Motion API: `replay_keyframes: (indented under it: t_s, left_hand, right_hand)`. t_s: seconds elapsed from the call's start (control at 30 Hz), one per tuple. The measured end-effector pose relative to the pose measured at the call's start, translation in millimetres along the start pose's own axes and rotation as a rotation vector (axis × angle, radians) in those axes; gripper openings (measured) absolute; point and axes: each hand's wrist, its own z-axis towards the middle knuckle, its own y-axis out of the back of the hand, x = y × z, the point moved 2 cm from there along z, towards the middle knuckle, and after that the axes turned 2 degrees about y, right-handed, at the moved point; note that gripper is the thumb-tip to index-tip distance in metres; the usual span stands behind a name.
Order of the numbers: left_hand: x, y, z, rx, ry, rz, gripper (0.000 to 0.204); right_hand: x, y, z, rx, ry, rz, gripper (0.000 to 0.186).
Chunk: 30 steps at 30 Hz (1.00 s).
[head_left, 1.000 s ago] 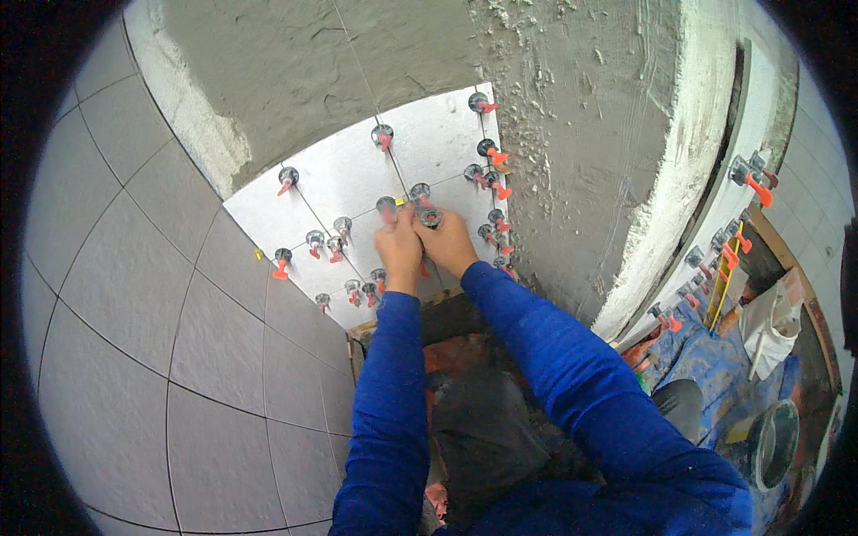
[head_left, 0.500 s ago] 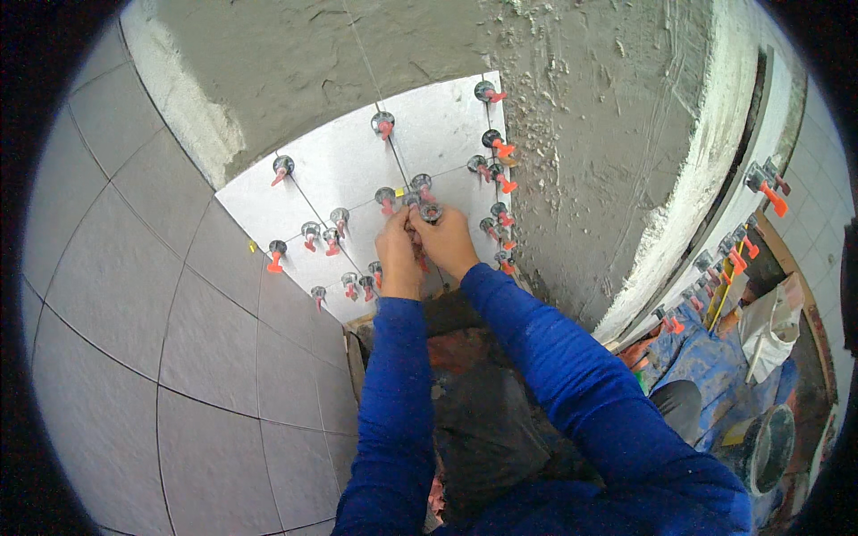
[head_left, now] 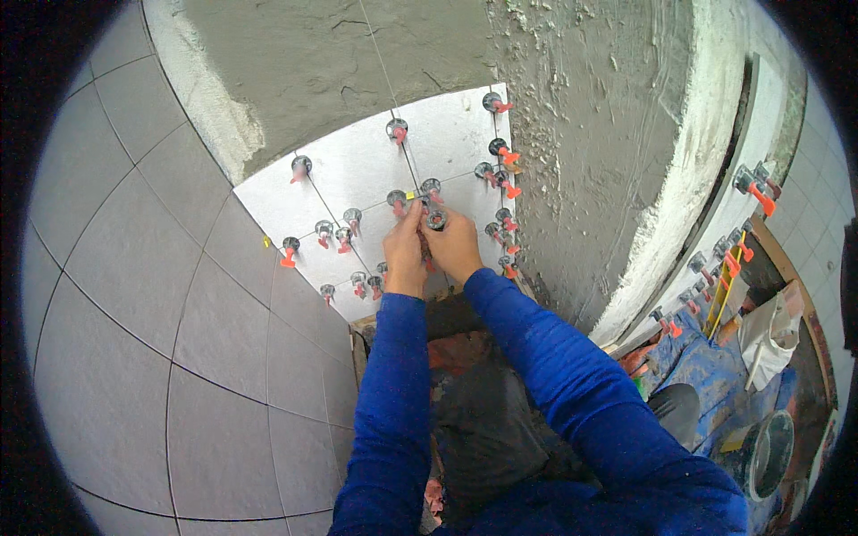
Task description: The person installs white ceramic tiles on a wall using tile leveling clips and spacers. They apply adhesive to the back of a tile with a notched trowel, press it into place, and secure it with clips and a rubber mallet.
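White wall tiles (head_left: pixel 357 192) meet in front of me, with tile levelling clips along their joints, each a dark round cap with a red handle. My right hand (head_left: pixel 459 250) is closed, its fingers around a tile levelling clip (head_left: pixel 435 220) whose dark ring shows at the fingertips. Pressed up beside it, my left hand (head_left: pixel 407 259) is closed too, fingertips together at the same joint; what it grips is hidden. A small yellow piece (head_left: pixel 412 195) sits just above the fingertips. Close by, another clip (head_left: pixel 397 202) stands in the joint left of my hands.
Grey tiles (head_left: pixel 223 330) cover the wall on the left. Bare mortar (head_left: pixel 590 161) spreads right of the white tiles. More clips (head_left: pixel 755 189) line a ledge at the right. Below it are a blue sheet (head_left: pixel 693 357), a white bag (head_left: pixel 770 335) and a bucket (head_left: pixel 769 456).
The whole wall appears slightly lower and further right in the picture. Both hands stay together at the same joint, with the clip still at the right fingertips.
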Motion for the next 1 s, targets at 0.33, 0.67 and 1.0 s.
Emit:
replay_keyframes:
  t_s: [0.33, 0.67, 1.0]
  left_hand:
    - [17, 10, 15, -0.059, 0.230, -0.103, 0.020]
    - [7, 4, -2, 0.101, 0.267, -0.276, 0.021]
    - [12, 12, 10, 0.044, 0.180, -0.185, 0.026]
  right_hand:
    - [-2, -1, 5, 0.069, -0.020, -0.082, 0.030]
    - [5, 0, -2, 0.092, 0.200, -0.482, 0.019]
    - [13, 3, -4, 0.131, 0.504, -0.673, 0.013]
